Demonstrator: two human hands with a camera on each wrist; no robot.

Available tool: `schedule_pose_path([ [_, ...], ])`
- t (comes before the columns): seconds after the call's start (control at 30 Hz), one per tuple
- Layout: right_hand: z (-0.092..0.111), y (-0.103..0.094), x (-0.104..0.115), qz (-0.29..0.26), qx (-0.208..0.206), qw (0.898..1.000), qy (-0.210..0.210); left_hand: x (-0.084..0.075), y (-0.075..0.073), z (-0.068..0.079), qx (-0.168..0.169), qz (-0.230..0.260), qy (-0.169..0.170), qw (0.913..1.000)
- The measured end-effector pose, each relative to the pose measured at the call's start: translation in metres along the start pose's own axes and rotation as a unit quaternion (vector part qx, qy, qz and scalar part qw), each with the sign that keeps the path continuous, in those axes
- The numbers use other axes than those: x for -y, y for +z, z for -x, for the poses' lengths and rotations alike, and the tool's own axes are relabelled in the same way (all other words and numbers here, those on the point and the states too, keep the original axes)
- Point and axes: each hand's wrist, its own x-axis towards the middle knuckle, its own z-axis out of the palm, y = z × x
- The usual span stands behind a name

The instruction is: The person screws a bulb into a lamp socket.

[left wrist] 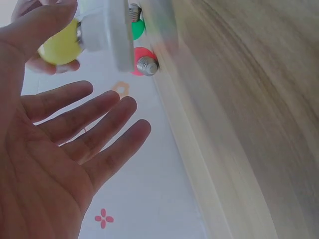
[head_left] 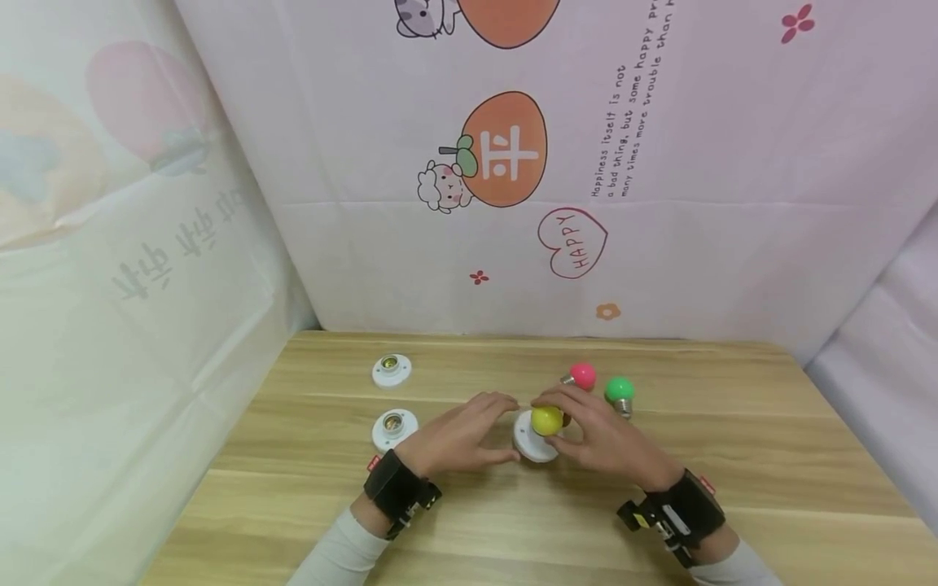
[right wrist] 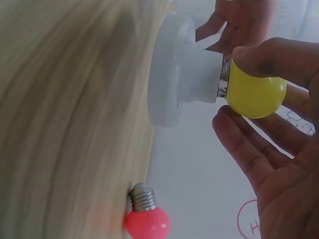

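My right hand (head_left: 597, 431) pinches a yellow light bulb (right wrist: 256, 92) between thumb and fingertips. The bulb's metal base sits in the mouth of a white lamp socket (right wrist: 169, 74), with a narrow band of the metal showing. In the head view the socket's round plate (head_left: 529, 443) lies under the bulb, between both hands. To the left of it my left hand (head_left: 465, 435) is held with fingers spread and thumb apart, nothing in its grasp. The left wrist view shows its palm and straight fingers (left wrist: 107, 149) beside the socket.
Two more white lamp sockets stand on the wooden table at left, one farther back (head_left: 392, 371) and one (head_left: 388, 435) by my left wrist. A pink bulb (head_left: 583, 375) and a green bulb (head_left: 619, 389) lie just beyond my right hand. A printed cloth (head_left: 366, 268) hangs behind.
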Motion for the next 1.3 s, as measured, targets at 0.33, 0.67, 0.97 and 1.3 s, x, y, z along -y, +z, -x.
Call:
schedule_pose_path([
  [0.33, 0.006, 0.001, -0.008, 0.009, 0.019, 0.999, 0.026, 0.000, -0.003, 0.001, 0.003, -0.007, -0.016, 0.9998],
  [0.67, 0.009, 0.002, -0.015, 0.029, 0.033, 0.998, 0.043, 0.002, -0.002, 0.002, 0.000, -0.012, -0.014, 0.9998],
  [0.97, 0.009, 0.003, -0.018, 0.046, 0.037, 0.996, 0.064, 0.002, -0.003, 0.002, -0.003, -0.014, -0.003, 0.9999],
  [1.3, 0.009, 0.004, -0.019, 0.058, 0.041, 0.995, 0.068, 0.002, -0.004, 0.001, -0.009, -0.018, 0.010, 0.9997],
])
